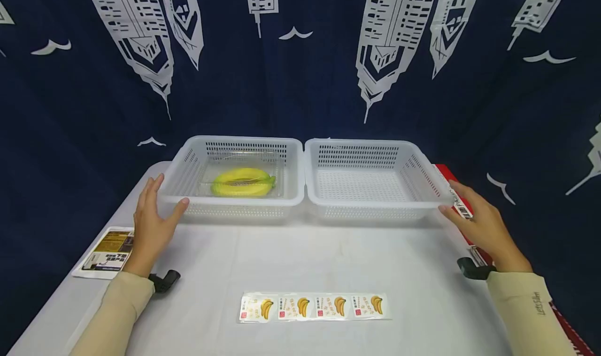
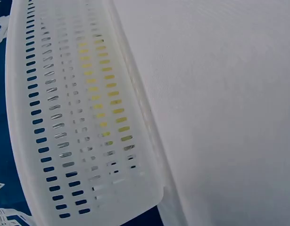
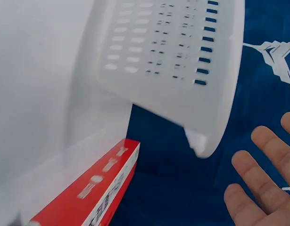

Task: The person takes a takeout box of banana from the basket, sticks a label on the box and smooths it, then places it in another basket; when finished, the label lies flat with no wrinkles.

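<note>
The left hand (image 1: 152, 225) is at the front left corner of a white perforated basket (image 1: 235, 210), fingers spread; whether it touches the rim cannot be told. Inside that basket lie yellow-green bananas (image 1: 241, 182) in a clear plastic container (image 1: 281, 170); yellow shows through the slots in the left wrist view. A second white basket (image 1: 375, 210) stands beside it on the right, with nothing inside. Near its front right corner is the right hand (image 1: 481, 228), over a red box (image 1: 446, 173). In the right wrist view, the fingers (image 3: 253, 176) are extended, apart from the basket.
A strip of banana-picture labels (image 1: 314, 307) lies at the front of the white table (image 1: 300, 251). A white packet with a brown and white label (image 1: 108, 254) lies at the left edge. Dark blue patterned cloth (image 1: 281, 95) hangs behind.
</note>
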A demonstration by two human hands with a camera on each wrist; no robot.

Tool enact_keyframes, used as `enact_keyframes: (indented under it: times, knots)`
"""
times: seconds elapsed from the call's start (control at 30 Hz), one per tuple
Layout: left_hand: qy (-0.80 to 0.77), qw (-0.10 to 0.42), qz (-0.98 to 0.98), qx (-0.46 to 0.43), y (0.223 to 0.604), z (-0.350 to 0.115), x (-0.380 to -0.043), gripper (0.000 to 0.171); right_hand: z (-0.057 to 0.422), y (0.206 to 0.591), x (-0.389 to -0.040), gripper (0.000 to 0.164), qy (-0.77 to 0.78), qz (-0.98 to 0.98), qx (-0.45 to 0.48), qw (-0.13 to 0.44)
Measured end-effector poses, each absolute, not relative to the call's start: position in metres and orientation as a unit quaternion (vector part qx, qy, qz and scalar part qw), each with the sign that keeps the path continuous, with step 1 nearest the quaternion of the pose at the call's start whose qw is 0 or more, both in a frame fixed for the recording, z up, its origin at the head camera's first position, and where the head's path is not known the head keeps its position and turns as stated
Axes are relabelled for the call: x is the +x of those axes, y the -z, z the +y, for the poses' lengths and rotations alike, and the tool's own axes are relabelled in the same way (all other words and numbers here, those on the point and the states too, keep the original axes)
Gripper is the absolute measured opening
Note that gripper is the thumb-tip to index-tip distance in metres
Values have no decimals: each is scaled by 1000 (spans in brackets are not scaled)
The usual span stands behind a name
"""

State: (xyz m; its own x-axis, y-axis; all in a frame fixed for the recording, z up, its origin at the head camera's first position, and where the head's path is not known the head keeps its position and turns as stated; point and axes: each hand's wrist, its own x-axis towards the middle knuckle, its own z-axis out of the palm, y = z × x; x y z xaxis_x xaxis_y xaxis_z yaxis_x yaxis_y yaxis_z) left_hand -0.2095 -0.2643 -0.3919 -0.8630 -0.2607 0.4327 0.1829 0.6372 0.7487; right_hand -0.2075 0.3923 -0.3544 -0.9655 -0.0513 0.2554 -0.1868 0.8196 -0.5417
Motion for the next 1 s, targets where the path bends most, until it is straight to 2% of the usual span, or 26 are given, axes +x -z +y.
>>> enact_keyframes:
  times: [0.2, 0.33, 0.67, 1.0]
  knots:
    - [493, 282, -821, 58, 397, -263, -219, 91, 385, 348, -220, 70, -315, -937, 90, 120]
    - [550, 275, -785, 82, 398, -262, -227, 96, 380, 341, -230, 68, -329, -931, 109, 111]
    - [701, 213, -673, 101, 403, -267, -249, 103, 357, 322, -251, 64, -373, -912, 161, 58]
    - [717, 207, -661, 84, 410, -264, -258, 102, 334, 313, -277, 60, -387, -907, 161, -35]
